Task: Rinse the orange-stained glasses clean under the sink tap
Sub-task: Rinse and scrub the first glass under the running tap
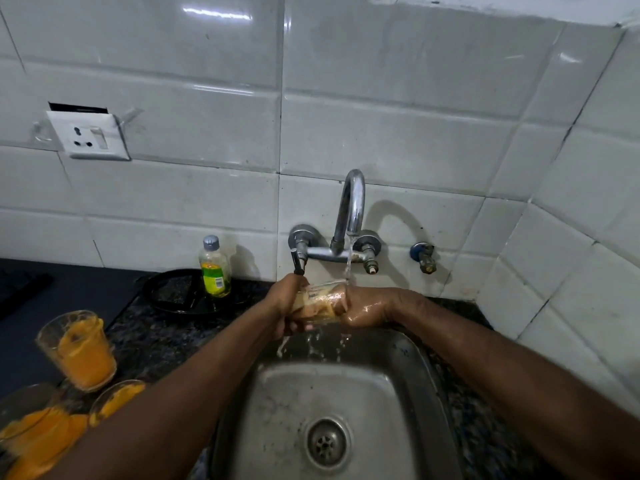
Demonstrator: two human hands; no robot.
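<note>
Steel sink [277, 410], glass [320, 303] under tap [353, 202], held between left hand [282, 299], right hand [363, 306]

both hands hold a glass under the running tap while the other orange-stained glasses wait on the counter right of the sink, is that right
One detail is off. The head view shows the other orange-stained glasses on the counter left of the sink, not right of it. The rest holds: the left hand and the right hand grip a glass under the running tap.
</note>
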